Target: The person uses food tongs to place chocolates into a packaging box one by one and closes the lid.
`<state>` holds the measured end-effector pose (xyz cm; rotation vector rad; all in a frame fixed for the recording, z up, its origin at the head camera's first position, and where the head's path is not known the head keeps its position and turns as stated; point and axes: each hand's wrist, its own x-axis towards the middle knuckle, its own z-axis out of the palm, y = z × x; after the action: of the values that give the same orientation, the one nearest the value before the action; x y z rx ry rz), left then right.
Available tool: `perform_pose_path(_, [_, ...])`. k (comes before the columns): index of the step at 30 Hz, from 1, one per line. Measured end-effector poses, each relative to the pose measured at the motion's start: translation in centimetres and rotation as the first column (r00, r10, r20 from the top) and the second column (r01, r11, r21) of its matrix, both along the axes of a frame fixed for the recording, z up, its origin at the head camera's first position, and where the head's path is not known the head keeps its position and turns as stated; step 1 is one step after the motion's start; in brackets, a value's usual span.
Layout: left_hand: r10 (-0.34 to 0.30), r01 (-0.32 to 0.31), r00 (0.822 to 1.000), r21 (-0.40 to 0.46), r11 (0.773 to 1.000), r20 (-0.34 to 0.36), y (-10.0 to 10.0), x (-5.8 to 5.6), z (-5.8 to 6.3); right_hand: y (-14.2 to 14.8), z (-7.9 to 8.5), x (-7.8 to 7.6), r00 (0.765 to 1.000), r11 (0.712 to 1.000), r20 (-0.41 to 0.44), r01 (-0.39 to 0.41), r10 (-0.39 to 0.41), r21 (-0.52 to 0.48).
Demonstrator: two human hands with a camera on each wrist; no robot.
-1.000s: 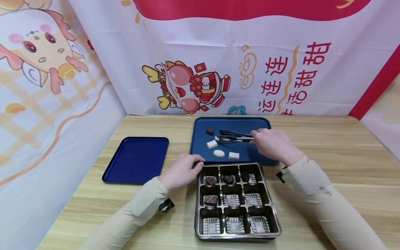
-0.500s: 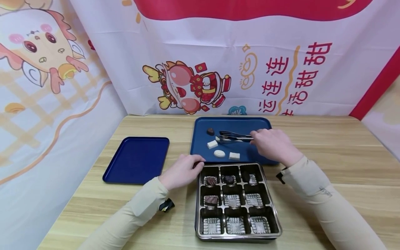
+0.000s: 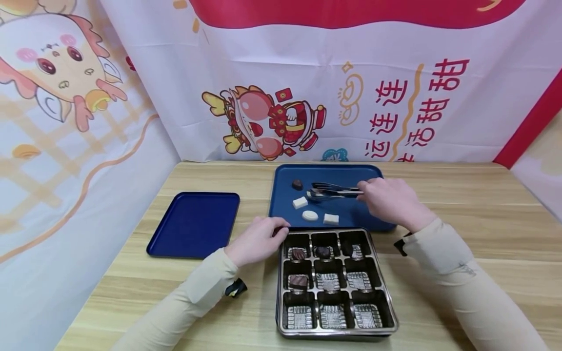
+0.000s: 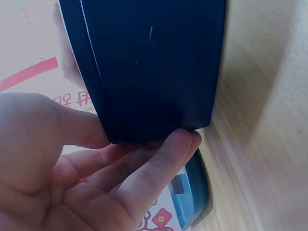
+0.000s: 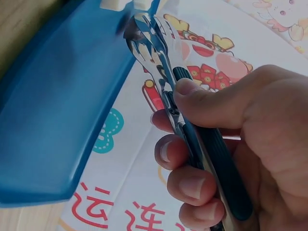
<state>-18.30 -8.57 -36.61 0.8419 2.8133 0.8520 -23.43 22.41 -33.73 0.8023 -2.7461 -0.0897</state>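
My right hand [image 3: 392, 201] grips a pair of metal tongs [image 3: 338, 192] above the blue tray [image 3: 351, 219]. Their tips reach left, close by a white chocolate that they partly cover. In the right wrist view, thumb and curled fingers wrap the tongs' dark handles [image 5: 226, 173]. Also on the tray lie a dark chocolate [image 3: 297, 185], a square white chocolate [image 3: 300, 203], an oval one [image 3: 310, 215] and another square one [image 3: 331, 219]. My left hand [image 3: 256, 240] holds the upper left corner of the chocolate box [image 3: 338, 333], its thumb and fingers around that corner.
Dark chocolates sit in three of the box's compartments: upper left [image 3: 298, 254], upper middle [image 3: 322, 252] and middle left [image 3: 298, 282]. A smaller dark blue tray [image 3: 193, 224] lies at the left of the wooden table [image 3: 465, 195]. A printed cloth [image 3: 175, 58] hangs behind the table.
My right hand and the tongs have shifted slightly to the right over the tray. The left hand keeps its place at the box's corner.
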Motion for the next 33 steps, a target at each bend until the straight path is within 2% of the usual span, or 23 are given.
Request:
perform_pose_path(5, [0.003, -0.003, 1.000, 0.004, 1.000, 0.018, 0.0, 0.0, 0.1, 0.6, 0.6, 0.1, 1.000, 1.000, 0.008, 0.008, -0.008, -0.011])
perform_pose_path(16, [0.004, -0.004, 1.000, 0.007, 1.000, 0.010, 0.1, 0.1, 0.1, 1.4, 1.5, 0.3, 0.995, 0.999, 0.087, 0.038, -0.038, 0.001])
perform_pose_path(29, [0.000, -0.001, 1.000, 0.014, 1.000, 0.027, 0.1, 0.2, 0.2, 2.0, 2.6, 0.8, 0.990, 0.998, 0.129, 0.058, -0.058, 0.001])
perform_pose_path(33, [0.003, -0.003, 0.999, 0.017, 1.000, 0.032, 0.1, 0.2, 0.2, 2.4, 3.1, 1.1, 0.993, 0.999, 0.114, 0.043, -0.043, 0.000])
